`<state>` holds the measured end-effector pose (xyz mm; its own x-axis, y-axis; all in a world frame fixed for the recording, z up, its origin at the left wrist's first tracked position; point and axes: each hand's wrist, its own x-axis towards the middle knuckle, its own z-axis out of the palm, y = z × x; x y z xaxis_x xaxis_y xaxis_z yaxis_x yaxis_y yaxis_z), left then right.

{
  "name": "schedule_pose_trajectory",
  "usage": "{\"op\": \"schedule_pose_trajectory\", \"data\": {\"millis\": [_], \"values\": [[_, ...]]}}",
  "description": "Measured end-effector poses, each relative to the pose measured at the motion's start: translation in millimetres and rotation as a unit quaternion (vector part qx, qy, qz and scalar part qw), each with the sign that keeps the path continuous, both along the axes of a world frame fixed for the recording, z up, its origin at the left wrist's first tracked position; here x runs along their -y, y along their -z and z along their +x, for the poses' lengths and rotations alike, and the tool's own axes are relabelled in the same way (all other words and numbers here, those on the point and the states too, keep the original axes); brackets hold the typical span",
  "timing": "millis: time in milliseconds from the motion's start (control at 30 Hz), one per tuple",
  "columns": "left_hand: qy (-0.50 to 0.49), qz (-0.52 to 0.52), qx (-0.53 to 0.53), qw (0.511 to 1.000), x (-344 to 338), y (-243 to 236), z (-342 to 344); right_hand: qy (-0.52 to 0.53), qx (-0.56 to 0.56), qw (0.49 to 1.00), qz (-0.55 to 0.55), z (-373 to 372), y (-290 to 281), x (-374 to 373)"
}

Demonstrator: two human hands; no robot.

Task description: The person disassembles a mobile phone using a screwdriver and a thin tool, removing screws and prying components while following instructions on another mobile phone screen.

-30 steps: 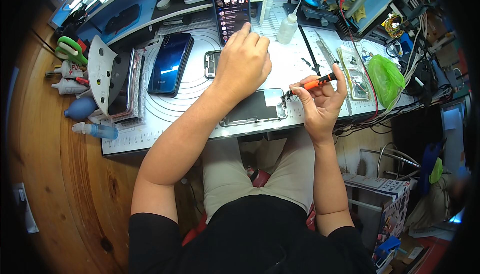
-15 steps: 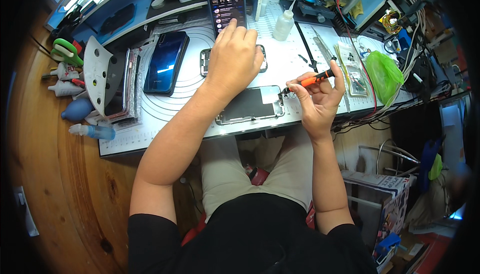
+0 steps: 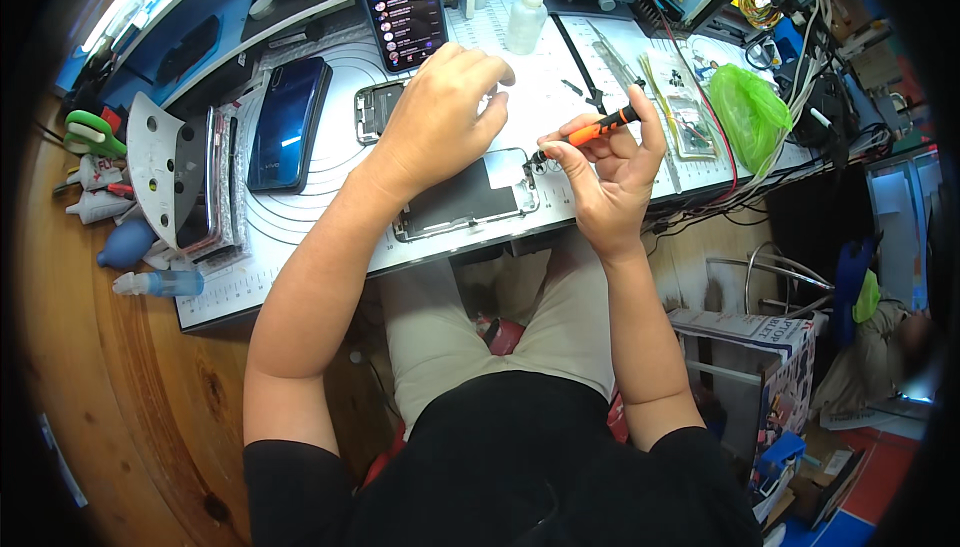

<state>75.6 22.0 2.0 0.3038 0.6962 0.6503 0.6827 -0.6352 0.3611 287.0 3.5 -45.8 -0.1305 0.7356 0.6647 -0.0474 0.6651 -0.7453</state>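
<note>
My right hand [image 3: 615, 172] holds an orange-and-black precision screwdriver [image 3: 600, 128], its black end slanting down left toward the corner of a detached phone screen assembly [image 3: 460, 197]. Whether the tip touches it, I cannot tell. My left hand [image 3: 445, 112] hovers between that part and an upright smartphone [image 3: 400, 12] with a lit list on its display. Its fingers are loosely curved, thumb and forefinger apart, with nothing visible in them. Partly hidden behind this hand lies an opened phone body [image 3: 373, 114].
A dark blue phone [image 3: 290, 125] lies left on the white marked mat. Farther back stands a clear dropper bottle [image 3: 526, 22]. Tweezers [image 3: 615, 55], a green plastic bag [image 3: 745, 115] and cables occupy the right. A white holed holder [image 3: 155, 172] and a blue spray bottle [image 3: 160, 283] edge the left.
My left hand has drawn back from the upright smartphone's display, where a finger was touching it. The whole view has shifted, so the bench appears farther left. The right hand keeps its screwdriver.
</note>
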Motion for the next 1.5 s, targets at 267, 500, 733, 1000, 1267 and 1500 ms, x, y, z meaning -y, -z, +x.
{"op": "schedule_pose_trajectory", "data": {"millis": [267,500,733,1000,1267,1500], "values": [[-0.027,0.014,-0.035,0.999,-1,8,0,0.000,0.014,1.000,0.007,-1,-3,2],[-0.209,0.068,-0.094,0.971,3,9,-2,-0.004,0.012,1.000,0.008,-1,-2,2],[-0.237,0.036,-0.093,0.966,0,11,-8,-0.002,0.041,0.999,-0.002,1,-4,3],[-0.168,0.035,-0.086,0.981,3,10,0,-0.005,0.017,1.000,0.001,-1,-2,2],[0.100,-0.063,-0.006,0.993,12,8,12,0.000,0.058,0.997,0.058,-1,0,3],[0.181,-0.233,0.069,0.953,10,-1,10,0.010,0.111,0.989,0.095,2,-5,3]]}}
